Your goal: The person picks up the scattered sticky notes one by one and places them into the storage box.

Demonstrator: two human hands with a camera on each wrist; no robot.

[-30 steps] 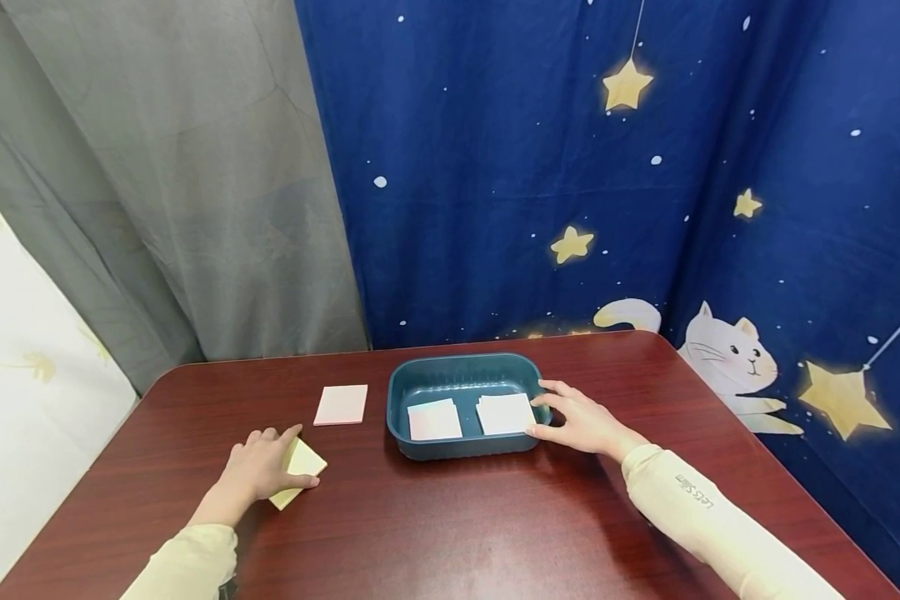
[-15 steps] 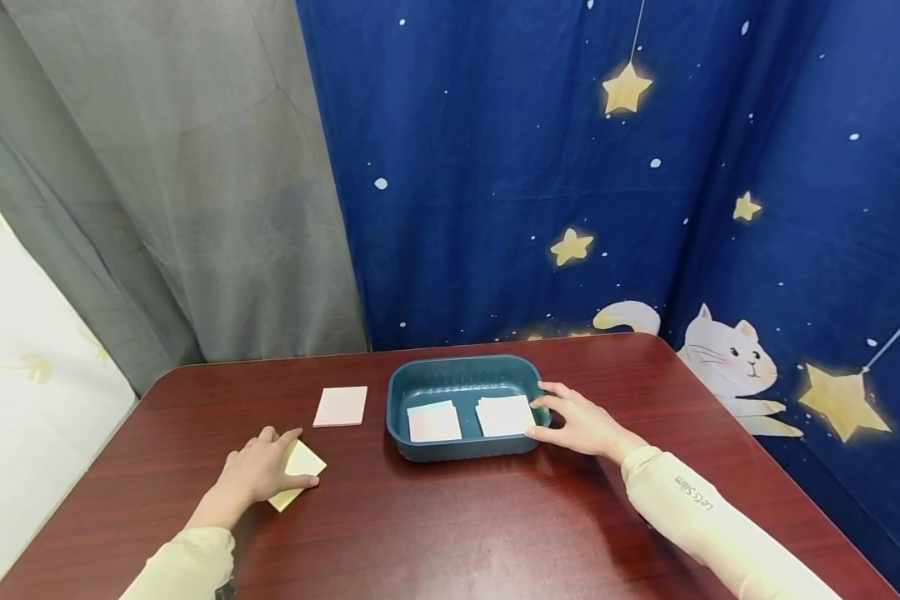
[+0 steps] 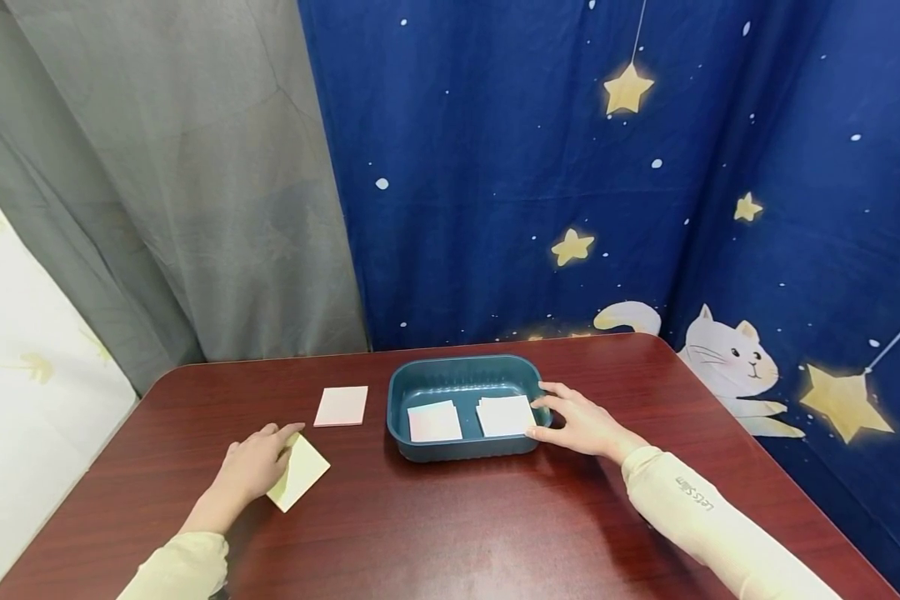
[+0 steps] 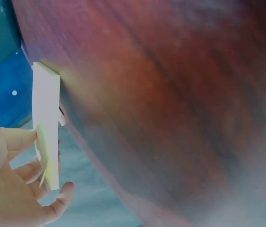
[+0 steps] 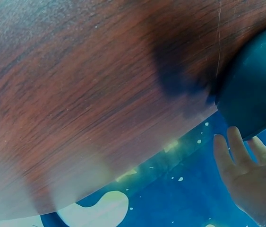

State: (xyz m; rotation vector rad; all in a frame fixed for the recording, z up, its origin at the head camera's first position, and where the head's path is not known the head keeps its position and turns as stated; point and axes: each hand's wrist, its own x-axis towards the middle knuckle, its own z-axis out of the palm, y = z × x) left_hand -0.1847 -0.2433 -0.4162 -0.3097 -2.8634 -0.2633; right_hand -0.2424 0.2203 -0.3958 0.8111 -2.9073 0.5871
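My left hand (image 3: pixel 247 467) holds a pale yellow sticky note pad (image 3: pixel 306 473) low over the left part of the table. In the left wrist view, the thumb presses one face of the pad and fingers lie behind it; a sheet stands away near one end. Whether the pad touches the table is unclear. My right hand (image 3: pixel 583 423) holds the right end of a dark teal plastic basket (image 3: pixel 457 450), with thumb and index finger over its rim. Two stacks of paper lie inside: a pale pinkish stack (image 3: pixel 435 422) and a white stack (image 3: pixel 506 416).
A pale pink sticky note pad (image 3: pixel 341 406) lies flat left of the basket. The reddish-brown table (image 3: pixel 420 533) ends at the back against a grey curtain (image 3: pixel 255 208) and a blue starry curtain (image 3: pixel 495 167).
The left thumb has drawn back from the yellow pad's right side, and more of the pad's upper face shows. The right hand and the basket keep their places.
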